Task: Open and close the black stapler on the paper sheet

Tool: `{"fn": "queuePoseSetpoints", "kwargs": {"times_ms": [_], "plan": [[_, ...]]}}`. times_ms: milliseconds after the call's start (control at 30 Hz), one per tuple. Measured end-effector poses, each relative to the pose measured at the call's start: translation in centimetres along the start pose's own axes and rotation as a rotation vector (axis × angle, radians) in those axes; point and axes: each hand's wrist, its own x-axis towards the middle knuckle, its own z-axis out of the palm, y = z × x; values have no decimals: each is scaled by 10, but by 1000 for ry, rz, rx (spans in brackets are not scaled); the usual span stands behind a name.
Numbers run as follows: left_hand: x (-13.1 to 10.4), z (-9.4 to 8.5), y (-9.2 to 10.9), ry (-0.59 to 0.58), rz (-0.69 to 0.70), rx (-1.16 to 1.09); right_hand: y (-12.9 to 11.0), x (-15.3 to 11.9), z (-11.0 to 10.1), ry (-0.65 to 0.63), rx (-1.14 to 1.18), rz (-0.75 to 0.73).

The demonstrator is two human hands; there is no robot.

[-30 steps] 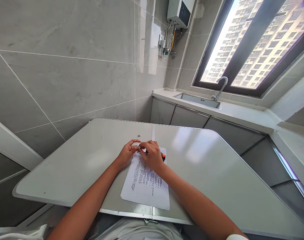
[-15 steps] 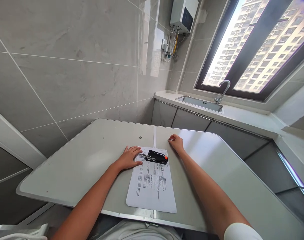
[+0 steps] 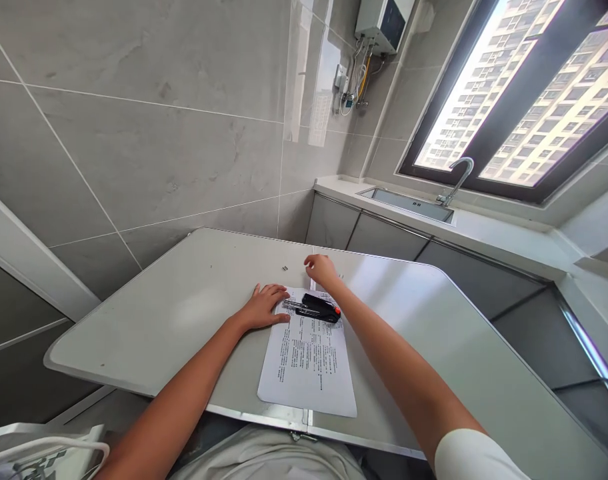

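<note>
Printed paper [image 3: 311, 373] lies on the pale folding table, with a black stapler [image 3: 320, 308] resting across its upper part. The stapler has an orange-red spot at its right end, and its metal part points left. My left hand [image 3: 264, 307] lies spread over the paper's upper left edge, fingers apart, beside the stapler's metal end. Above the paper, my right hand [image 3: 320, 268] hovers near the table's seam with its fingers curled together; whatever they hold, if anything, is hidden. Small metal staples [image 3: 285, 269] lie just left of my right hand.
The table [image 3: 159, 320] has a metal-trimmed seam and rim. Behind it at the right stand a counter [image 3: 504, 233] with a sink [image 3: 409, 205] and a faucet [image 3: 461, 180], below a window. A white rack [image 3: 49, 447] is at the lower left.
My right hand has moved left, towards the small staples, and a small bit now shows on the table behind it. My left hand stays spread on the paper. The view has shifted slightly.
</note>
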Motion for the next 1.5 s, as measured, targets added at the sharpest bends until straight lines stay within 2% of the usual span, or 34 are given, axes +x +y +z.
{"fn": "queuePoseSetpoints", "kwargs": {"times_ms": [100,167,333,433,533,667,800,933,1100,1200,1267,1367,1433,1500], "plan": [[1,-2,0,70,-19,-54,-43,21,25,-124,-6,-137],[3,-3,1,170,-23,-93,-58,31,39,-200,-10,-204],[9,-1,0,424,-63,-262,-59,39,53,-329,-37,-241],[12,1,-3,529,-119,-328,-51,37,47,-314,-15,-237],[14,3,-7,578,-187,-450,-50,35,32,-246,52,-231],[16,6,-9,622,-307,-861,-61,25,12,-175,199,-270],[18,5,-8,630,-291,-1254,-74,4,0,-161,424,-437],[18,3,-7,645,-292,-1413,-77,-12,3,-132,609,-628],[18,1,-8,679,-277,-1422,-85,-19,9,-68,547,-671],[17,-3,-6,700,-268,-1353,-94,-28,0,-63,443,-640],[17,-5,-3,711,-221,-1262,-93,-40,-12,-12,391,-589],[16,-8,3,700,-191,-1036,-74,-67,-32,146,377,-484],[14,-7,7,651,-181,-810,-50,-91,-42,255,370,-402],[13,-5,11,572,-114,-565,-22,-117,-47,335,346,-317]]}}
